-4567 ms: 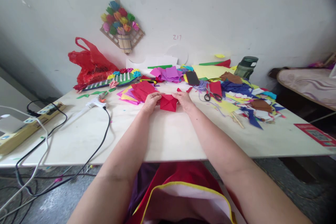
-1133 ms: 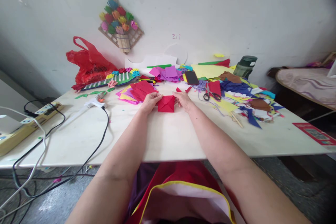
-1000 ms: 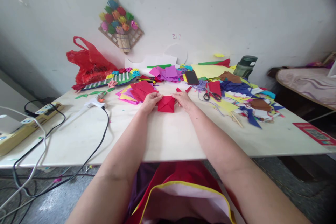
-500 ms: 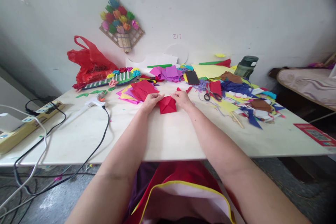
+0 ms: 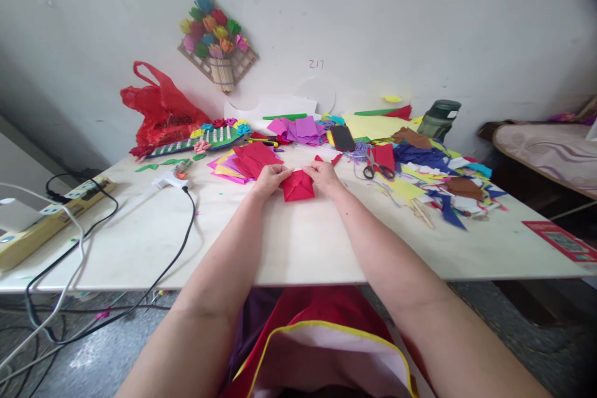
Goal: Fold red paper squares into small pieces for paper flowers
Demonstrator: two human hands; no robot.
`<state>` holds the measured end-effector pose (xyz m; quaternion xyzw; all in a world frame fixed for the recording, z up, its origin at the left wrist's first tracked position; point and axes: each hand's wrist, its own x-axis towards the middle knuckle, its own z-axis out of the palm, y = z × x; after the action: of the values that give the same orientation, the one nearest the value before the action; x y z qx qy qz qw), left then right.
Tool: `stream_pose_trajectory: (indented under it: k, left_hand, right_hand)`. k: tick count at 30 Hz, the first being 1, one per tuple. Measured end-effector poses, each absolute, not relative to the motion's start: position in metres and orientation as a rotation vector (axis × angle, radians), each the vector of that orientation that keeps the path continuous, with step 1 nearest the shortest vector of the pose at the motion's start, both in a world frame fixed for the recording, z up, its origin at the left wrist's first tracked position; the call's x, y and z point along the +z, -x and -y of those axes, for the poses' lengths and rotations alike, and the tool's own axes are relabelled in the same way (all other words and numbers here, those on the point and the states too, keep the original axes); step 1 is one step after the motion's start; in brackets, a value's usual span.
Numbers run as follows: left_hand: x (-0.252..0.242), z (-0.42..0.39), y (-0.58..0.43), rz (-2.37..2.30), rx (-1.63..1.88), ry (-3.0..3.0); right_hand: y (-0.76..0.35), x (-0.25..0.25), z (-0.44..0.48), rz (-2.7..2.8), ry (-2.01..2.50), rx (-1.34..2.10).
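A small square of folded red paper (image 5: pixel 298 188) lies on the white table between my two hands, with crease lines across its face. My left hand (image 5: pixel 272 178) pinches its upper left corner between thumb and fingers. At the upper right corner, my right hand (image 5: pixel 324 176) pinches it the same way. The fingertips cover both corners. Just beyond my left hand rests a stack of coloured paper sheets (image 5: pixel 254 158), red on top. A red paper scrap (image 5: pixel 334 160) lies behind my right hand.
Scissors (image 5: pixel 379 166) and a heap of scraps (image 5: pixel 443 168) lie to the right, near a phone (image 5: pixel 342 138) and a green bottle (image 5: pixel 438 119). Leftward are a glue gun (image 5: pixel 170 180) with its cord, a power strip (image 5: pixel 56 217) and a red plastic bag (image 5: pixel 161 109).
Both hands keep their pinch on the paper, almost unmoved. The folds on its face look slightly different, and the whole view has shifted a little.
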<state>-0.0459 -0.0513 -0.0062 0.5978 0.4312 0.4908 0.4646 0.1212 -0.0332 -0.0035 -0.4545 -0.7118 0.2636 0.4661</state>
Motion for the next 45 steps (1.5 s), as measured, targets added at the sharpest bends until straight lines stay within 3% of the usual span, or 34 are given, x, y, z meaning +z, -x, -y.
stream_pose_trajectory:
  k: [14, 24, 32, 45]
  left_hand:
    - [-0.004, 0.052, 0.05, -1.083, 1.088, -1.604]
    - [-0.008, 0.045, 0.047, -1.098, 1.311, -1.474]
    - [-0.009, 0.04, 0.047, -1.136, 1.488, -1.368]
    - [-0.011, 0.044, 0.048, -1.146, 1.354, -1.423]
  right_hand:
    - [-0.119, 0.001, 0.04, 1.828, 1.043, 0.716]
    - [-0.123, 0.006, 0.045, 1.452, 1.063, 1.339]
    - [-0.125, 0.004, 0.043, 1.52, 1.06, 1.402]
    - [-0.121, 0.007, 0.045, 1.456, 1.114, 1.291]
